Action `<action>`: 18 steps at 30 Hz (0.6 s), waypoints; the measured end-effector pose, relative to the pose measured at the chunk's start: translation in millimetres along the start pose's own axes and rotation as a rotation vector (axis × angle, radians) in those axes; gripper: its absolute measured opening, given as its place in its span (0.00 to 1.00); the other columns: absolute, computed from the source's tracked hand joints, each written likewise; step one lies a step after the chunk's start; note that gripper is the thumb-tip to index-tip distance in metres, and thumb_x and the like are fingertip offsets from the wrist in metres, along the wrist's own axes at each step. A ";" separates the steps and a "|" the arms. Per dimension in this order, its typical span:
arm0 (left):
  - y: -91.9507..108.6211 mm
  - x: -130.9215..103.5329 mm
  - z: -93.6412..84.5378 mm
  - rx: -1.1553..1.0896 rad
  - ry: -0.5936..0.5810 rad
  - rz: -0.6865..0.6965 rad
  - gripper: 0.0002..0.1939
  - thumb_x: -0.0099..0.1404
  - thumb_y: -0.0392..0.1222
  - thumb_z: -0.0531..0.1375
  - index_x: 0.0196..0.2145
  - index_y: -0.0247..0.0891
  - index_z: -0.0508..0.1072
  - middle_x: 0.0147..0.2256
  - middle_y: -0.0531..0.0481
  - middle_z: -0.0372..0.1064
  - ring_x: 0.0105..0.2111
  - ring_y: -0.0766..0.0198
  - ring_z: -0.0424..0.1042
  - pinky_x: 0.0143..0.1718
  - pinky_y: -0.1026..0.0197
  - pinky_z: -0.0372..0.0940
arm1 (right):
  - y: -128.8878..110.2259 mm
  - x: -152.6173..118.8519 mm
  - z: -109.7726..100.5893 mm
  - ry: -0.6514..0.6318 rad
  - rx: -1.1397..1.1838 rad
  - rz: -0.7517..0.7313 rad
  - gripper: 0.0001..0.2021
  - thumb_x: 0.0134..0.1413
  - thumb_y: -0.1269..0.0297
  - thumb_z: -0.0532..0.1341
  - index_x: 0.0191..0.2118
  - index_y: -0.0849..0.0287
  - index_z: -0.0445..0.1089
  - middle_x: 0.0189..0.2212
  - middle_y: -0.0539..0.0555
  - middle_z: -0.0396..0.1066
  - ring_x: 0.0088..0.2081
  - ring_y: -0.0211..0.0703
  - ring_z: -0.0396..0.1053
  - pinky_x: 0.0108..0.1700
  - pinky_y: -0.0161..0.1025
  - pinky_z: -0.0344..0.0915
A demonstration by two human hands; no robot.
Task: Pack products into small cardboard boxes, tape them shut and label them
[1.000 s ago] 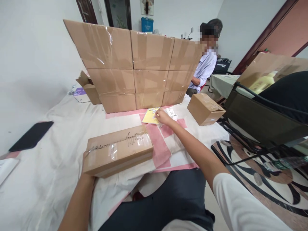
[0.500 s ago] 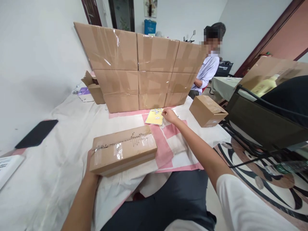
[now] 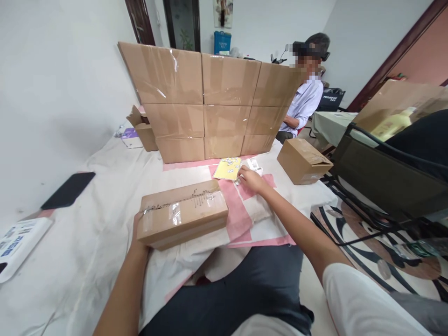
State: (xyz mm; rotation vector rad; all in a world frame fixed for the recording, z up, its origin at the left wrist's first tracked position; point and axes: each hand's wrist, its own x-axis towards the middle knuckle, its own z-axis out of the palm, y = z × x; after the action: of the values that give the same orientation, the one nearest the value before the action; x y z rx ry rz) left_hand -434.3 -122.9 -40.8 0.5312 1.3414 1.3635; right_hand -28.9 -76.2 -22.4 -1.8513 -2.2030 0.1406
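Note:
A long taped cardboard box lies on the cloth in front of me, a dark scrawl along its top. My left hand grips its left end, the fingers partly hidden behind it. Farther off lies a yellow sheet with small white-and-grey pieces scattered on it. At the sheet's right edge, my right hand has its fingertips pinched together; whatever they hold is too small to make out. A small white item rests just behind that hand.
Stacked taped cartons form a wall at the back. A smaller carton stands to the right, an open carton at back left. A black phone-like slab and white packet lie left. Another person sits behind the cartons.
My right hand has drawn slightly back toward me, from the sheet's upper right to its lower right edge. My left hand stays on the box. The view has shifted a little to the left.

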 end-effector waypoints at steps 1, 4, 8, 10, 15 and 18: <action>-0.7 0.4 -0.4 -0.002 0.009 -0.010 0.07 0.46 0.37 0.61 0.17 0.39 0.63 0.16 0.55 0.65 0.16 0.66 0.65 0.19 0.66 0.62 | 1.2 0.9 1.1 -0.014 0.003 0.006 0.11 0.67 0.72 0.55 0.43 0.61 0.75 0.50 0.59 0.71 0.44 0.45 0.71 0.42 0.36 0.61; -2.3 1.9 -0.8 -0.012 0.032 -0.041 0.08 0.47 0.39 0.62 0.19 0.40 0.63 0.16 0.56 0.66 0.16 0.66 0.66 0.21 0.65 0.63 | 4.6 -1.0 8.5 -0.051 0.016 0.044 0.08 0.64 0.70 0.59 0.36 0.60 0.76 0.43 0.58 0.74 0.39 0.44 0.71 0.38 0.36 0.59; -3.3 5.0 -1.2 -0.046 0.056 -0.105 0.05 0.51 0.39 0.60 0.22 0.39 0.67 0.17 0.55 0.68 0.18 0.64 0.68 0.22 0.63 0.66 | 3.0 -5.0 20.2 -0.043 0.058 0.111 0.04 0.59 0.69 0.62 0.34 0.61 0.74 0.39 0.58 0.74 0.36 0.44 0.70 0.35 0.36 0.58; -4.1 7.9 -2.4 -0.066 0.069 -0.136 0.03 0.53 0.39 0.60 0.24 0.38 0.69 0.18 0.54 0.70 0.19 0.63 0.69 0.23 0.62 0.68 | 0.8 -5.3 22.6 -0.044 0.099 0.120 0.04 0.56 0.73 0.61 0.33 0.60 0.72 0.37 0.56 0.75 0.35 0.42 0.69 0.34 0.35 0.58; -8.7 21.5 -8.2 -0.076 0.090 -0.220 0.08 0.61 0.38 0.60 0.25 0.37 0.72 0.19 0.50 0.71 0.20 0.62 0.69 0.24 0.61 0.69 | 2.9 7.9 13.7 0.013 0.196 0.157 0.07 0.60 0.68 0.57 0.35 0.61 0.72 0.34 0.54 0.75 0.33 0.41 0.69 0.34 0.35 0.60; -12.3 32.4 -12.3 -0.074 0.074 -0.225 0.12 0.69 0.43 0.60 0.29 0.35 0.73 0.23 0.52 0.72 0.24 0.64 0.71 0.31 0.60 0.71 | 7.1 32.7 8.1 0.051 0.212 0.198 0.12 0.64 0.64 0.55 0.37 0.62 0.74 0.36 0.55 0.76 0.36 0.41 0.69 0.37 0.35 0.61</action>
State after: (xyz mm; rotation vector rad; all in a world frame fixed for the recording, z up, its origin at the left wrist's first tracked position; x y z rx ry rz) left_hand -450.2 -102.2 -66.7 0.2730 1.3605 1.2509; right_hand -29.3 -42.2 -27.5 -1.9250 -1.8870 0.3462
